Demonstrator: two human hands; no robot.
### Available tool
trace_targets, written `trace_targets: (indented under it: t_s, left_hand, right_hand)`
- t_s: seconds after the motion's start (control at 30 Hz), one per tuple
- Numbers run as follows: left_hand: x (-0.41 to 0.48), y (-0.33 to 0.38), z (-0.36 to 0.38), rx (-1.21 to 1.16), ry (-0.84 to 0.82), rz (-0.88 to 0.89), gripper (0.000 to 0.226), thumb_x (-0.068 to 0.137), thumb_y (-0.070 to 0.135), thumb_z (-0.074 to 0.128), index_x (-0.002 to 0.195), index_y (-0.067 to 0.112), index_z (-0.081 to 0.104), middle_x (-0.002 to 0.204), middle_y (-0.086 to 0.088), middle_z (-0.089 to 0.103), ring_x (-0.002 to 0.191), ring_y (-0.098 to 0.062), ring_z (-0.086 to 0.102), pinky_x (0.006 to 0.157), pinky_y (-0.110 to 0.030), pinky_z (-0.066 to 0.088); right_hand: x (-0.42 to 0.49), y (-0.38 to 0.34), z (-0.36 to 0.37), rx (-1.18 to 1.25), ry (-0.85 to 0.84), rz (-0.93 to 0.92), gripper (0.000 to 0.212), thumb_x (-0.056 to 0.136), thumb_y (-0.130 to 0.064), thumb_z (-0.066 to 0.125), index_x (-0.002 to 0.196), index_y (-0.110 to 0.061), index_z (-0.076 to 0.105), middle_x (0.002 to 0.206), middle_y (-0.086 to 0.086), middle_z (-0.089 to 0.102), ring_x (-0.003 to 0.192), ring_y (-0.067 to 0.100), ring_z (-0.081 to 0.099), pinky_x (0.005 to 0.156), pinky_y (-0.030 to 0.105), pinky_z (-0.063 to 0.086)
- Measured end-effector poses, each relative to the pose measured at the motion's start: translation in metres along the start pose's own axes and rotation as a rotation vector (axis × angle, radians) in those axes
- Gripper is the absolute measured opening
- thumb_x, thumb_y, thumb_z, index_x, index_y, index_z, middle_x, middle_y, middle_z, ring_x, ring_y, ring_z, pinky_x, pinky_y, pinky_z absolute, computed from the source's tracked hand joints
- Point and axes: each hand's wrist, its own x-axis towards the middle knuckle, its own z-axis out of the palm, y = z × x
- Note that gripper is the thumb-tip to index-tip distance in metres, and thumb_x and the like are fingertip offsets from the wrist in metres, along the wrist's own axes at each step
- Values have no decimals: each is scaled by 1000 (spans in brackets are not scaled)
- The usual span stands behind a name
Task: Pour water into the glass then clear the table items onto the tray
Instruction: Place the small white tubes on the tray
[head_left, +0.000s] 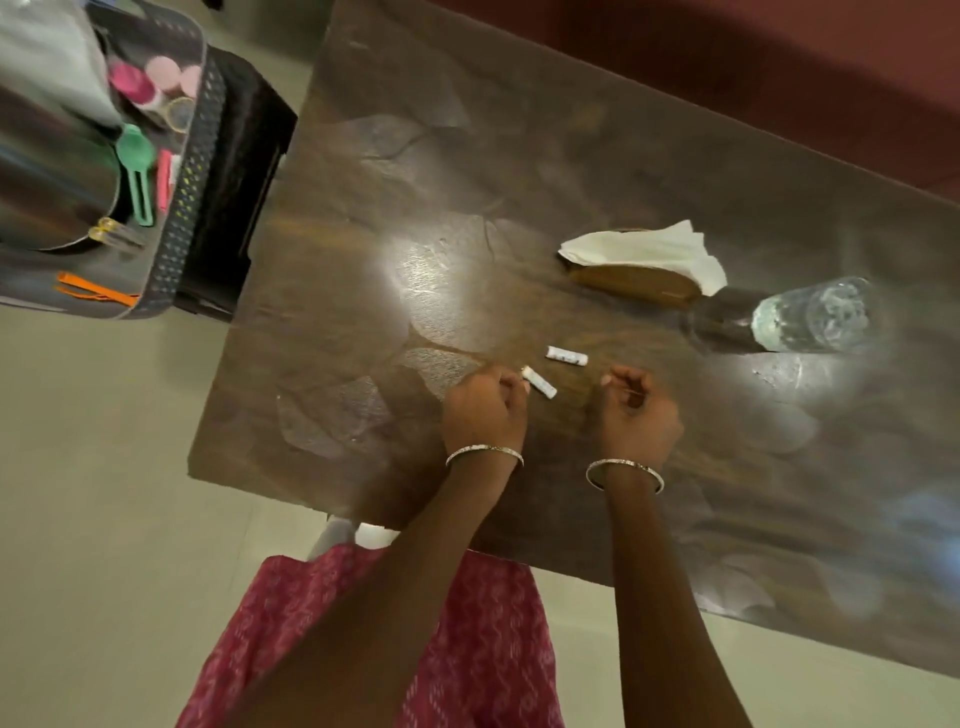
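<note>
Step in hand, as judged: clearing small items; pouring looks done, since the glass (815, 316) stands on the table (363, 260) with water in it.

Left hand (483, 410): grip curled closed around one end of a small white tube (540, 383), the rest sticking out over the table.

Right hand (641, 410): fingers curled in; cannot tell if the grip holds anything.

Second white tube (566, 356) lies loose just beyond both hands. Napkin (649, 252) rests on a brown object, near the glass.

Tray (192, 197) sits well apart, off the table's far left, already carrying items.

Next: collect the loose tube, carry both across to the tray.
</note>
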Motion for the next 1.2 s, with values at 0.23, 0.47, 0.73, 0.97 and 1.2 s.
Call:
trace_targets:
  t_s: [0.23,0.47,0.73,0.97,1.2]
  left_hand:
    - [18,18,37,-79,-8,-455,45,80,53,70,81,8,75,85,-13,73,87,-30,68,72,-33,50]
    - [28,18,48,-101,26,-571,45,74,52,72,92,11,74,95,-9,73,93,-29,69,82,-39,56]
    - [19,-15,26,-501,93,-525,17,73,30,77,71,16,67,60,0,72,64,-16,73,73,-40,60]
    - [8,-44,-34,-891,120,-454,17,84,6,72,97,10,63,70,-1,70,72,-17,71,54,-31,60]
    - [19,-79,-96,-980,235,-362,27,80,2,76,102,2,61,75,-9,68,73,-21,69,58,-37,61]
  right_hand:
    - [31,-10,19,187,-259,495,53,74,-58,76,68,-6,71,59,8,71,44,17,63,45,25,52]
    - [41,-14,36,171,-339,534,43,63,-49,85,56,-9,69,51,5,69,41,16,64,47,26,53]
    - [29,-22,39,396,-356,470,23,80,-17,80,75,0,66,66,15,72,53,22,71,45,24,53]
    - [-22,-53,56,601,-459,282,14,87,-1,72,84,-4,58,73,19,73,66,30,74,64,40,64]
    - [-71,-91,98,707,-654,137,13,81,2,77,87,-4,68,78,12,75,78,25,76,67,27,61]
